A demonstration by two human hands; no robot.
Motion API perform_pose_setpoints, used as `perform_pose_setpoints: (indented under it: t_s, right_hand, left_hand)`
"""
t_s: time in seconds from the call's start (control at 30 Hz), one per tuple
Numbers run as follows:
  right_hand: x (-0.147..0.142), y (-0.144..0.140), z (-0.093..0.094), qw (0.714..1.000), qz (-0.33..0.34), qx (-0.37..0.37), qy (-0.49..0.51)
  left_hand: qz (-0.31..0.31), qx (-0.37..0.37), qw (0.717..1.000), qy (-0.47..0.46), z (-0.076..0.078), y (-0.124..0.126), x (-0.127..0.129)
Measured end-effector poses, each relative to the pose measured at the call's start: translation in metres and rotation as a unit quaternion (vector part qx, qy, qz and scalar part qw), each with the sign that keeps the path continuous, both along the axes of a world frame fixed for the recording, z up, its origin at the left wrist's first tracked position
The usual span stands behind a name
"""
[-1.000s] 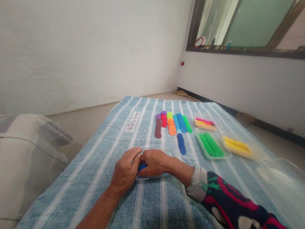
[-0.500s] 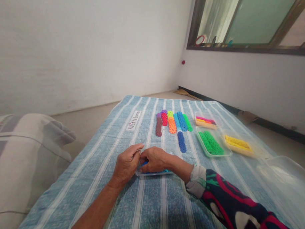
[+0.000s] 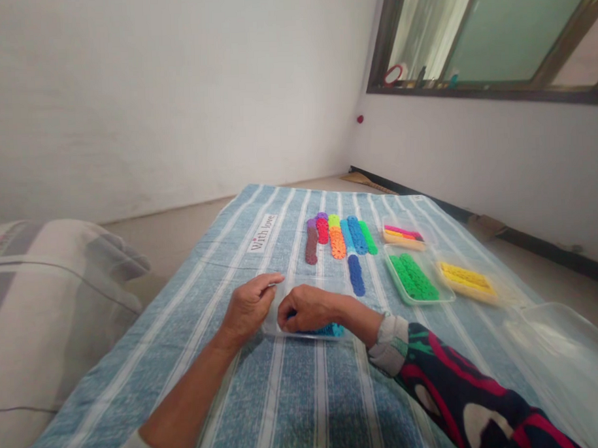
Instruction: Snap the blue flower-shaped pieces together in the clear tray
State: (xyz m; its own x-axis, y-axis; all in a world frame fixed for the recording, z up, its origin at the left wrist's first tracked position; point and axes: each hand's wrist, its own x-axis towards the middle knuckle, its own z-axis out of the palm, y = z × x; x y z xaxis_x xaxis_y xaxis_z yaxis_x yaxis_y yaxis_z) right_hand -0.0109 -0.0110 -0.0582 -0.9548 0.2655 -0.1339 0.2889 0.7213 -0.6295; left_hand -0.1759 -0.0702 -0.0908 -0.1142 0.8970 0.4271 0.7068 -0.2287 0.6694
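Observation:
My left hand pinches the left edge of a small clear plastic tray lying on the blue striped cloth. My right hand lies curled inside that tray, fingers down on a row of blue toothed discs that stick out to the right of my palm. Most of the tray's inside is hidden under my right hand. Farther away on the cloth lie rows of stacked discs: brown, red, orange, blue, green and a dark blue row.
Right of the rows stand a tray of green discs, a tray of yellow discs and a small tray with pink and yellow pieces. A large clear container sits at the right edge. A grey pillow lies at the left.
The blue discs that were between my two hands now lie in the tray under my right hand. My left hand has drawn back to the tray's left edge.

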Motion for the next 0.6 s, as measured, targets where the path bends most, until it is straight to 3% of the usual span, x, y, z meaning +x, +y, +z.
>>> perform_pose_setpoints:
  t_s: [0.33, 0.47, 0.6]
  right_hand:
    - [0.016, 0.007, 0.004, 0.999, 0.001, -0.031, 0.008]
    - [0.019, 0.009, 0.003, 0.999, 0.015, -0.031, 0.025]
    - [0.023, 0.011, 0.004, 0.998, 0.033, -0.047, 0.028]
  left_hand:
    - [0.001, 0.013, 0.998, 0.058, 0.008, 0.011, -0.001]
    - [0.056, 0.073, 0.986, 0.139, 0.018, -0.009, 0.016]
    - [0.078, 0.004, 0.985, 0.154, 0.030, -0.036, 0.037]
